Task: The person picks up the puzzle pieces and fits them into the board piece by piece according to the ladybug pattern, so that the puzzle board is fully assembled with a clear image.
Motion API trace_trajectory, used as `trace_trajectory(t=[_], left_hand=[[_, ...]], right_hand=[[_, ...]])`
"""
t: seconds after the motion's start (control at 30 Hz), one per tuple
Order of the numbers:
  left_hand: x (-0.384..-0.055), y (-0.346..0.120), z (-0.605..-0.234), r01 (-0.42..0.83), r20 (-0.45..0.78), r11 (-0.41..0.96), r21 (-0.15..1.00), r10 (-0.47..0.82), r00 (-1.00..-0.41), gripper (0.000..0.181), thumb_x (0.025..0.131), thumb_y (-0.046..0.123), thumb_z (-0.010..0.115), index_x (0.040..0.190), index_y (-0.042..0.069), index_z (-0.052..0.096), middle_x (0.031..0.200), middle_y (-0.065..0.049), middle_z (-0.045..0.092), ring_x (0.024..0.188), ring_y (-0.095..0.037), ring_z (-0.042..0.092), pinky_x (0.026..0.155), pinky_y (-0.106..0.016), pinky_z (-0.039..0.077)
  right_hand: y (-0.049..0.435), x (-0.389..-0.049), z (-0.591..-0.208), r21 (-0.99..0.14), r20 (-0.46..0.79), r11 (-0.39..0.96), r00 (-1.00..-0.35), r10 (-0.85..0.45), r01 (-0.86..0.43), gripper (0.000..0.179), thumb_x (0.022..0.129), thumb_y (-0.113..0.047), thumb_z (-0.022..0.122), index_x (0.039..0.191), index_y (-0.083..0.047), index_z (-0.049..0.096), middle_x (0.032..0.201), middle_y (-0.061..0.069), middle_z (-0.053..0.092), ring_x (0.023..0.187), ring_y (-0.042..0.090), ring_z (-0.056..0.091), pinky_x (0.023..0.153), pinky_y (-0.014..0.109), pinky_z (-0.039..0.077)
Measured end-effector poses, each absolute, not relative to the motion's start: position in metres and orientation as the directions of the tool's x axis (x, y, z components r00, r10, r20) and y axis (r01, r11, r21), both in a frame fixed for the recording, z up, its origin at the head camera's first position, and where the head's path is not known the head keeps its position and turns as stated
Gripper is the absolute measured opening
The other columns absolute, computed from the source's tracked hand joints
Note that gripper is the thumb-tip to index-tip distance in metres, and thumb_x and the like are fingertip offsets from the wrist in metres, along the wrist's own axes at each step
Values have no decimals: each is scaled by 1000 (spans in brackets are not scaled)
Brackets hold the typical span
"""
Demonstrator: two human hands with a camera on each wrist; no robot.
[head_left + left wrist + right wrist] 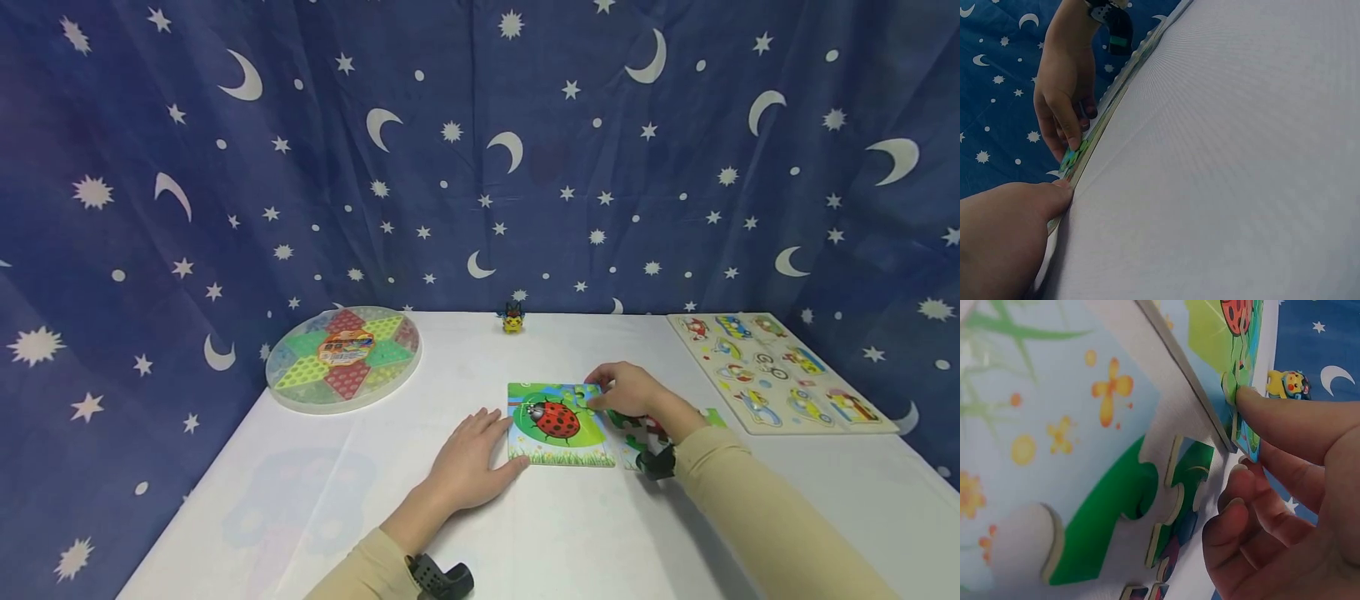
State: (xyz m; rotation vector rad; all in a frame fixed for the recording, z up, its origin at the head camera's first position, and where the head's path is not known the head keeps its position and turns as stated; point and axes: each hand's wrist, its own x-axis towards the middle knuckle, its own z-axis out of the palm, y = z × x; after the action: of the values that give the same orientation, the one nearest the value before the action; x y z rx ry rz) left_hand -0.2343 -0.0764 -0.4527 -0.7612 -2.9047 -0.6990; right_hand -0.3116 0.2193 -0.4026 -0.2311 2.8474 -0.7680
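Head, ladybug jigsaw (557, 421): I see it flat on the bench (420, 392), well in from the left and right edges.
Head, left hand (467, 463): rests, fingers extended, at the jigsaw's left edge.
Head, back edge: Chinese checkers board (347, 348) toward the left corner, Pikachu figurine (513, 322) midway, vehicle puzzle board (772, 383) at the right corner.
Left wrist, left hand: my feed has it touching the jigsaw's edge.
Right wrist, right hand (628, 390): pinches a jigsaw piece (1247, 439) at the jigsaw's back right corner; loose pieces (1196, 464) nearby.
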Motion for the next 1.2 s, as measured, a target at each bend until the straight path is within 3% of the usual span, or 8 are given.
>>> trace_trajectory(t=[0.3,0.7,0.87,1.2], left_hand=[[-235,-76,-453,476,157,777,412,454,-877,69,98,56,58,150,11,53,157,-12,45,148,-32,35,124,-47,24],[-234,-77,-449,471,146,778,415,454,-879,70,98,57,59,151,12,52,157,-12,45,149,-32,35,123,-48,25],[-236,-76,-446,476,157,776,413,454,-877,69,98,56,59,150,11,52,157,-12,45,148,-33,35,123,-49,25],[-234,-76,-449,471,145,770,430,456,-878,70,98,56,58,151,11,52,157,-12,45,149,-33,34,124,-49,24]], right_hand=[[216,-311,-407,-526,-131,845,-972,-193,-97,39,88,-23,81,123,-12,70,115,9,66,108,31,56,96,54,49],[205,-314,-405,-466,-108,875,-973,-206,-134,35,86,-21,84,118,-9,73,110,5,68,109,30,58,103,57,47],[200,-310,-398,-383,-68,907,-973,-218,-176,32,87,-21,84,116,-9,77,111,6,71,114,32,61,104,55,48],[186,-297,-389,-154,-107,959,-961,-256,-238,29,93,-26,79,118,-13,79,122,8,72,121,36,62,99,56,53]])
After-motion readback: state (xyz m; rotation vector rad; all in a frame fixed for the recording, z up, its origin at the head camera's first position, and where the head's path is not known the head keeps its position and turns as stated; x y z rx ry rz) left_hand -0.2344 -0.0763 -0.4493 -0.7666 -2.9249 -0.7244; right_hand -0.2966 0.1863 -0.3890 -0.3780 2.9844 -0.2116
